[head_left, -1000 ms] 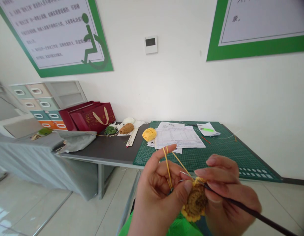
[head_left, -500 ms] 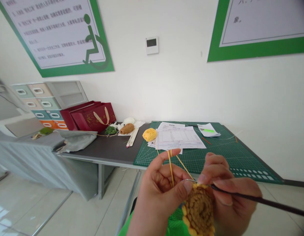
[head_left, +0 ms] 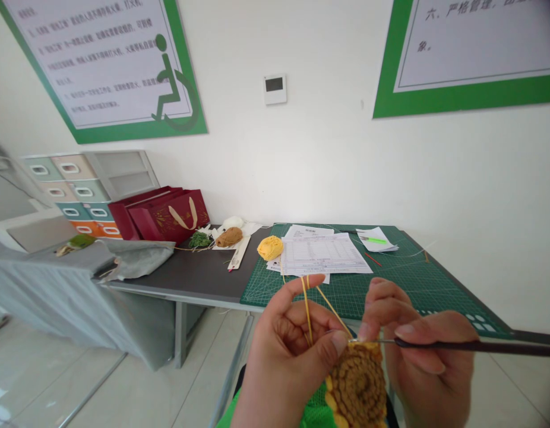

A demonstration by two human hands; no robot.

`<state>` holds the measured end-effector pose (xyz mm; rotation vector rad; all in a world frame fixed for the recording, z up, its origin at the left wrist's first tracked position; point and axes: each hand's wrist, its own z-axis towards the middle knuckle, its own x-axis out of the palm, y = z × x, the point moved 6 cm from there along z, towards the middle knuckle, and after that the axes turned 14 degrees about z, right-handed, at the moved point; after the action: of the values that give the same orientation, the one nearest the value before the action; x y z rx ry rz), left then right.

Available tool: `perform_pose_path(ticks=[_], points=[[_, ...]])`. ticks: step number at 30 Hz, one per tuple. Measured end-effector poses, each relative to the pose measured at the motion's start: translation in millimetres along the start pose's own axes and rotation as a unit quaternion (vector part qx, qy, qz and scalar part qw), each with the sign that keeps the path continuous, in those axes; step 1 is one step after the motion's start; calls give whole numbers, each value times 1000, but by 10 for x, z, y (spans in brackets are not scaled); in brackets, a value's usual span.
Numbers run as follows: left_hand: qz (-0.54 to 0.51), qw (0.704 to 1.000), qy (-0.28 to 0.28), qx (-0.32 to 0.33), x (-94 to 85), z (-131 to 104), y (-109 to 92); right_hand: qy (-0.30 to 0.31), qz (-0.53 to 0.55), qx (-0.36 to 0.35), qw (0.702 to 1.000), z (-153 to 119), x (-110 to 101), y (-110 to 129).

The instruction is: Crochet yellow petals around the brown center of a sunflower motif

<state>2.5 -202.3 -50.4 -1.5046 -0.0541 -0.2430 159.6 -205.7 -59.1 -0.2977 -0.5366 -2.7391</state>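
Crochet piece [head_left: 359, 383], lower right of frame, pinched in left hand [head_left: 297, 353]; hook [head_left: 493, 346] pinched in right hand [head_left: 430, 359], across piece's top edge; yarn [head_left: 307, 309] looped over left hand.

From here it looks like a small craft workroom: beyond the gripping hands, a green cutting mat [head_left: 404, 285] carries papers [head_left: 324, 252] and a yellow yarn ball [head_left: 270, 248]; farther left stand storage drawers [head_left: 74, 190], and framed notices [head_left: 192, 89] hang above.
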Motion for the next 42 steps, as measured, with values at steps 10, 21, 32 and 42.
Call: perform_pose_path(ticks=[10,21,32,42], points=[[16,1000,10,15,-27,25,9,20,-33,9,999,31,-8,50],[56,996,73,11,-33,39,86,41,-90,-22,995,-17,-27,119],[30,999,13,1,-13,13,50,20,0,19,1000,-2,-48,-2],[23,1000,5,0,-30,27,65,97,-97,-9,990,42,-45,103]])
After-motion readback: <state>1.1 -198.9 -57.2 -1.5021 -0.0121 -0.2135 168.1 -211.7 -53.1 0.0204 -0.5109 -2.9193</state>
